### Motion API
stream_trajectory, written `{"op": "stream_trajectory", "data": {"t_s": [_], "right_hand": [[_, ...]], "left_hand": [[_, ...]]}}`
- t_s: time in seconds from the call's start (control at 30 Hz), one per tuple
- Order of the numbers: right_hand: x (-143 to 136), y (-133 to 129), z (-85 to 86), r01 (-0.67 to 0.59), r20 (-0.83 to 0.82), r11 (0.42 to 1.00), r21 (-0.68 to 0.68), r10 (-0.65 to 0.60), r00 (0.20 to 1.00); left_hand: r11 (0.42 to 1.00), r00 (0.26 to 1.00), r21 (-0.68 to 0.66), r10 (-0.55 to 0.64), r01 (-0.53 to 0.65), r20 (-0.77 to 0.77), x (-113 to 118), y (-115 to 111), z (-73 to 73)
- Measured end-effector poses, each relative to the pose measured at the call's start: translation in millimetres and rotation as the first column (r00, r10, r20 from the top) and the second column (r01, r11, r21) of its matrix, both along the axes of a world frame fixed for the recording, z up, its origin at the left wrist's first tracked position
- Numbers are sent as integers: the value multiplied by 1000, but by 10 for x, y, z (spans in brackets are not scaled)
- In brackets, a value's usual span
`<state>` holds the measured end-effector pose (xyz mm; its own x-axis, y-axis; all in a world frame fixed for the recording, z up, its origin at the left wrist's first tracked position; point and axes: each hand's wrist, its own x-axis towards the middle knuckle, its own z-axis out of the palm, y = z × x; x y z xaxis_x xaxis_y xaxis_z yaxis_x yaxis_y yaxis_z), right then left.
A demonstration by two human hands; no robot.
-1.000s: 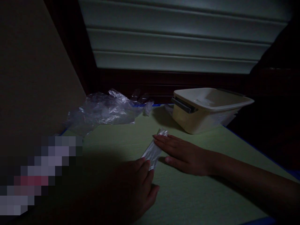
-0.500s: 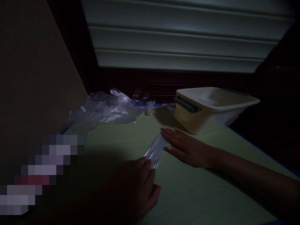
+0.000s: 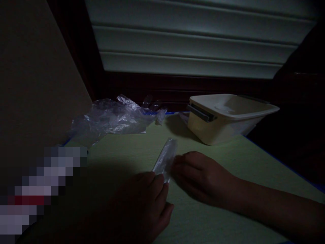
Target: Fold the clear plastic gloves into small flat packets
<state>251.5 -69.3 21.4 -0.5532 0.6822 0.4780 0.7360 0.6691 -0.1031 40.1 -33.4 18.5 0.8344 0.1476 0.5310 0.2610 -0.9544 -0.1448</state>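
A narrow folded strip of thin clear plastic (image 3: 166, 157) lies on the pale green tabletop (image 3: 223, 227), slanting away from me. My left hand (image 3: 152, 200) holds its near end down with bent fingers, the thumb apart at the right. The part of the strip under those fingers is hidden. Beside the strip's right edge is my right hand (image 3: 203, 179), its fingers curled together and the tips dark and blurred. Whether those tips pinch the plastic edge cannot be made out.
Crumpled clear plastic (image 3: 114, 117), with glove-like finger shapes at its right end, lies at the back left. A cream plastic bin (image 3: 208, 130) with a grey handle stands at the back right. Behind is a slatted panel (image 3: 188, 51); a wall rises at left.
My right hand has drawn back toward me from the strip's far end, its flat fingers now curled. The far end of the strip is uncovered. My left hand stays on the near end.
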Motion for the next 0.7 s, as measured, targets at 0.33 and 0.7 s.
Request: {"op": "stream_trajectory", "data": {"t_s": [0.33,0.7], "right_hand": [[39,29,-3,-63,51,990,-123,70,996],[103,36,33,-172,285,975,139,127,950]], "left_hand": [[992,990,-75,-90,99,112,-98,121,-52],[984,999,-178,-33,31,-10,-87,360,-55]]}}
